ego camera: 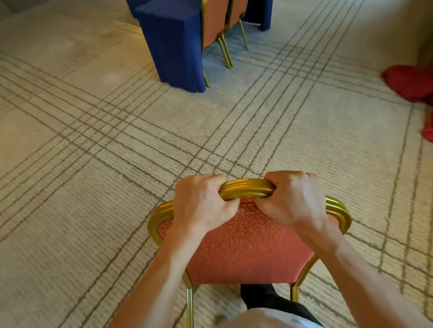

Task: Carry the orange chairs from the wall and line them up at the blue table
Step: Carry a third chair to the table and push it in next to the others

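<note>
An orange chair (245, 249) with a gold frame is right in front of me, its padded back facing me. My left hand (200, 204) and my right hand (290, 199) both grip the top rail of its back, side by side. Farther ahead stands the blue table (171, 38), draped in blue cloth. Two more orange chairs (218, 16) with gold legs stand side by side at its right side, backs towards me. The seat and front legs of the chair I hold are hidden below its back.
Beige carpet (79, 148) with dark crossing lines covers the wide floor between me and the table. A crumpled red cloth (422, 96) lies on the floor at the right edge. My dark trouser leg (262, 295) shows under the chair back.
</note>
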A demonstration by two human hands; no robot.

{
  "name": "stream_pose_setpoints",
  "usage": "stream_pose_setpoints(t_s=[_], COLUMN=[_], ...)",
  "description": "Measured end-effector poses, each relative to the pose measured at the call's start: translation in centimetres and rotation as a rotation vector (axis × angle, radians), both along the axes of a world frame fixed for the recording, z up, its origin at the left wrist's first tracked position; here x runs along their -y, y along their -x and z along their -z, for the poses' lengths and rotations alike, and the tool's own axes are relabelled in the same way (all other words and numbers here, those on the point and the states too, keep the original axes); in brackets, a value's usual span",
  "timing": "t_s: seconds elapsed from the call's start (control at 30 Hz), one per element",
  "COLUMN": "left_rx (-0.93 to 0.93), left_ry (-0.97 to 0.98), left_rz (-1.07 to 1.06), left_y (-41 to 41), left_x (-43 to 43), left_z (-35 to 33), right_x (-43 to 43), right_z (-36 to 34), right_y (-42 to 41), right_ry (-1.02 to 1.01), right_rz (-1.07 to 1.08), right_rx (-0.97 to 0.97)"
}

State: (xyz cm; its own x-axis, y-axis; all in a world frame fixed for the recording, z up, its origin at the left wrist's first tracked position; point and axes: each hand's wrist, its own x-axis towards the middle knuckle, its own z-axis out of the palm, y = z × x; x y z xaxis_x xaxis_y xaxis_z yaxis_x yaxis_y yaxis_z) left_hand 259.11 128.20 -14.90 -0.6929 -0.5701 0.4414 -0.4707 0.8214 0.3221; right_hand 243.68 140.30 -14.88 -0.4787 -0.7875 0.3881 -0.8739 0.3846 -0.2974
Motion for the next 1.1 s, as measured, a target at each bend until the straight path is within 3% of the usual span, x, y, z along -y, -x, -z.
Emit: stream_pose_setpoints(t_s=[0.77,1.1], left_rx=[0.128,0.061], left_ry=[0.044,-0.005], left_rz=[0.13,0.239], left_y=[31.3,45.1], left_x=[18.5,31.3], left_z=[-0.2,0.0], right_x=[16.9,28.5], right_z=[0.8,-0.1], right_y=[29.8,42.3], right_ry=[0.049,0.009], right_rz=[0.079,0.158], right_rx=[0.014,-0.043])
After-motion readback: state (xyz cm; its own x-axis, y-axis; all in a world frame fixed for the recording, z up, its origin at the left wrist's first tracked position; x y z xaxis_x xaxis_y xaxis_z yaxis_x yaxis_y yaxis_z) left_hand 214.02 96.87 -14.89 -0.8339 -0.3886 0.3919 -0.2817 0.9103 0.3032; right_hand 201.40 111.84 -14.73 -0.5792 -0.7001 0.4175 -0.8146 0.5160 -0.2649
